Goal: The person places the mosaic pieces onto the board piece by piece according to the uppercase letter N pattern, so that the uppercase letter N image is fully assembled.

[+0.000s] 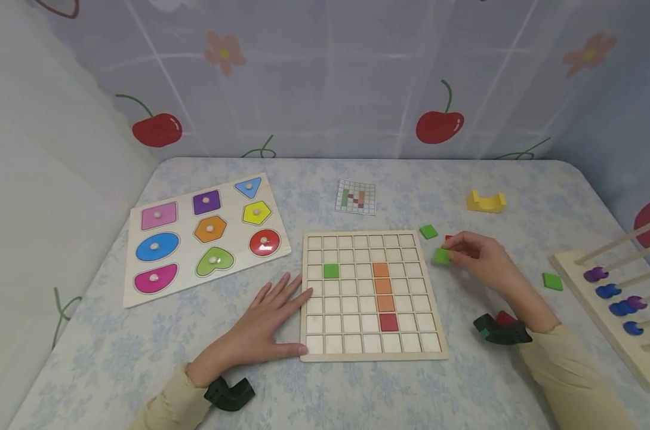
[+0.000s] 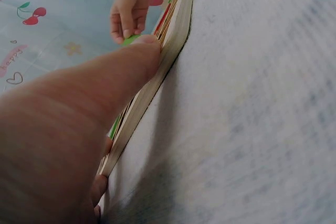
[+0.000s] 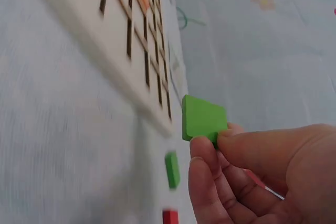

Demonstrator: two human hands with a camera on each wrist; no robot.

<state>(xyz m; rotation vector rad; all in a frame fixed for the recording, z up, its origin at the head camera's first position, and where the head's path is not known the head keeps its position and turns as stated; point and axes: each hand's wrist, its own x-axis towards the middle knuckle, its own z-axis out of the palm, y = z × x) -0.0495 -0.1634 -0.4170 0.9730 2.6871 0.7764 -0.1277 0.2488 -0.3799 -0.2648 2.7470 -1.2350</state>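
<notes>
My right hand (image 1: 480, 258) pinches a green square tile (image 3: 203, 120) between thumb and fingers, just off the right edge of the wooden grid board (image 1: 373, 356). My left hand (image 1: 268, 319) lies with fingers spread at the board's left edge, thumb and fingertips touching the frame. On the board sit one green tile (image 1: 331, 271), several orange tiles (image 1: 383, 286) in a column and a red tile (image 1: 388, 322) below them. Near the right hand lie a loose green tile (image 1: 428, 232) and a red tile, partly hidden by the fingers.
A printed pattern card (image 1: 356, 197) lies behind the board. To the left is a shape puzzle (image 1: 136, 298) with knobbed pieces. A yellow block (image 1: 486, 202), another green tile (image 1: 553, 281) and a wooden bead rack (image 1: 598, 310) stand on the right.
</notes>
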